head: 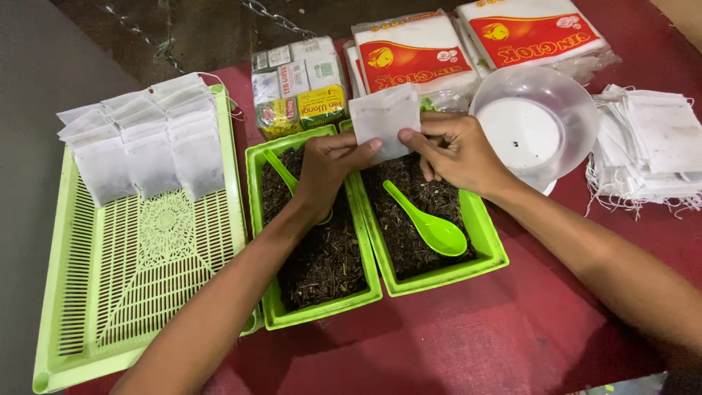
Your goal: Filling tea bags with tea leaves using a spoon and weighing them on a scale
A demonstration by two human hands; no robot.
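You hold a small white paper filter bag (382,117) upright between both hands, just above the far end of the right-hand green plastic tub of dark loose tea (479,234). Your left hand (325,172) reaches over from the left tub, its thumb tip pressed against the bag's lower edge and the other fingers curled under. Your right hand (457,150) meets it from the other side, its fingers (417,139) pinched closed on the bag's lower right corner. So both hands are closed on the bag, not loose.

Inside that right-hand tub, near your right wrist, a bright green plastic spoon (431,227) lies on the tea, its bowl toward you. Touching the tub's left wall stands a second green tub of tea (267,241), with another green spoon (281,170) partly hidden under your left hand. Further left of it, a light green slotted plastic tray (139,292) carries rows of filled white bags (142,143) at its far end. To the right of the right-hand tub sits a clear plastic bowl (537,124), and beyond that a loose pile of empty white bags (654,150). Behind the tubs lie packets in red and white wrappers (417,55). Everything rests on a dark red counter (468,336).
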